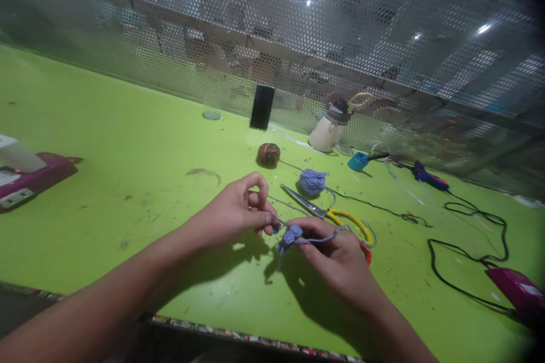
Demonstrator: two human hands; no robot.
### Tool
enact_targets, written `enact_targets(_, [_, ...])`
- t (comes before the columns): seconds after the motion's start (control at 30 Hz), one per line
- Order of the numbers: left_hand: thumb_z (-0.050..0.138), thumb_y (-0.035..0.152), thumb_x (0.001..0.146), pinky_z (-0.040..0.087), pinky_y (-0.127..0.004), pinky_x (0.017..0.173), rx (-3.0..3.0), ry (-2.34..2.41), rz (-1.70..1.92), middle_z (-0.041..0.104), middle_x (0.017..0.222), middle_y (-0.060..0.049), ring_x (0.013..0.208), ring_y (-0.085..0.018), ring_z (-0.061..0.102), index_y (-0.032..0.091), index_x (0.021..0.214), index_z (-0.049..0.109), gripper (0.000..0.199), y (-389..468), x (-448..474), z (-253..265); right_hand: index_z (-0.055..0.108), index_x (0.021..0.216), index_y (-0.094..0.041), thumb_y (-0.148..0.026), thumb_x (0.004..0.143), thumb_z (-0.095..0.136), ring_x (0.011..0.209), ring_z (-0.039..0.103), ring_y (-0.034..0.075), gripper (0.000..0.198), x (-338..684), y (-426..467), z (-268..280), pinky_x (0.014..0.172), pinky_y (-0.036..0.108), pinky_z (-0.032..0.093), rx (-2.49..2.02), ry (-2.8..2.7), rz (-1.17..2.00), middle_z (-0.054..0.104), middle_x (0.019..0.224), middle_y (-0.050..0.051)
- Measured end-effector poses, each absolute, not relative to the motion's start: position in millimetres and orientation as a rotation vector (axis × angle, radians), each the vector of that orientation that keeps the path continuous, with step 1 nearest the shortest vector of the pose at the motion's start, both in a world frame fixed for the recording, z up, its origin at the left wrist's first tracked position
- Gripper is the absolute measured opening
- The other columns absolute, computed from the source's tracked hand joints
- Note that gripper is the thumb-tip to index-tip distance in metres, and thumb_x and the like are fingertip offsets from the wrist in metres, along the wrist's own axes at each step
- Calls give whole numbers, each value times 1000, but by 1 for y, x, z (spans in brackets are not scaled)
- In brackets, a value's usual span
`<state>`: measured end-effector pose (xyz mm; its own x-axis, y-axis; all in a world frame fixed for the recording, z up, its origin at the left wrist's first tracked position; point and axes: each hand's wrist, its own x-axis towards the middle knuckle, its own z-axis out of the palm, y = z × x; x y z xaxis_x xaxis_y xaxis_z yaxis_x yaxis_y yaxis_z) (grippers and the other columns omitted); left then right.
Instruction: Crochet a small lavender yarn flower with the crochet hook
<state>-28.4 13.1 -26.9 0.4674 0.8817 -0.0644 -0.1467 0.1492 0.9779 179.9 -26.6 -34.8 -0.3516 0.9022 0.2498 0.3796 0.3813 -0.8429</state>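
My left hand (251, 209) pinches a thin crochet hook (279, 220) between thumb and fingers; its end meets a small blue-violet crocheted piece (291, 236). My right hand (334, 255) is closed on that piece, thumb in front and fingers behind, and a strand of yarn runs from it across the fingers. Beyond the hands sits a blue-violet yarn ball (313, 181). Scissors (313, 204) with yellow and red handles lie just behind my right hand, partly hidden by it. A dark multicoloured yarn ball (268, 155) rests farther back.
A phone (262, 106) stands upright near the perforated metal screen (191, 39). To its right are a pale bottle (327, 131), a blue cup (358, 162) and a glue gun (430, 177). Black cord (434, 261) loops at right. Purple power strips (51, 173) lie at both sides.
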Motion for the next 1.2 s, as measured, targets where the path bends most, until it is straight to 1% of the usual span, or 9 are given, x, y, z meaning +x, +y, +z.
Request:
enact_targets(0.13, [66,7,79,47,-24,57,1194,666,850,70,74,-1,65,-12,66,18,72,43,26,11,-31,-27,74,101,-20,-16,85,61,82,68,21,21,181,-27,-34,73,35,54,-1076,-1923,854,74,91,8])
enact_targets(0.33, [65,10,80,46,-23,62,1252,615,863,67,74,-1,63,-8,58,12,73,62,7,7,-34,-23,73,100,-21,-16,84,63,78,68,20,20,185,-27,-35,70,34,54,-1053,-1892,812,75,89,7])
enact_targets(0.57, [59,4,71,47,-28,65,1445,776,871,67,71,-4,69,-14,61,14,61,70,17,3,-33,-15,73,102,-23,-10,82,63,76,70,18,27,187,-28,-33,67,30,56,-952,-1933,739,76,88,5])
enact_targets(0.7, [57,6,69,48,-29,64,1454,801,876,68,73,-5,67,-16,62,14,66,73,19,1,-32,-15,74,101,-24,-10,82,63,72,70,16,25,183,-28,-29,64,27,56,-927,-1936,728,76,83,3])
enact_targets(0.8, [64,16,73,50,-32,70,1471,774,881,69,79,-6,74,-18,64,14,74,74,10,-1,-30,-16,73,102,-24,-10,83,62,75,70,16,26,182,-29,-29,66,27,57,-930,-1946,671,76,86,4])
enact_targets(0.9, [72,25,74,51,-35,74,1592,823,968,67,85,-7,78,-19,64,13,82,73,15,-6,-25,-17,71,106,-23,-8,83,60,78,70,17,29,182,-29,-32,69,28,57,-958,-1954,563,75,89,5])
enact_targets(1.03, [78,23,72,52,-35,72,1795,915,1103,64,89,-8,77,-18,60,11,86,71,20,-14,-14,-19,67,110,-20,-7,83,59,84,69,17,32,181,-30,-37,75,30,58,-980,-1954,414,74,95,6])
enact_targets(1.1, [77,19,73,52,-34,71,1838,921,1132,64,90,-8,79,-18,59,10,86,70,17,-18,-10,-21,66,113,-20,-6,83,58,87,70,18,34,179,-32,-38,78,30,57,-971,-1960,385,74,99,7])
enact_targets(1.2, [69,9,78,53,-30,74,1898,898,1225,64,90,-8,83,-16,61,9,87,70,9,-21,-7,-25,64,116,-20,-5,84,59,89,69,16,35,176,-34,-38,81,28,57,-954,-1944,375,73,100,6])
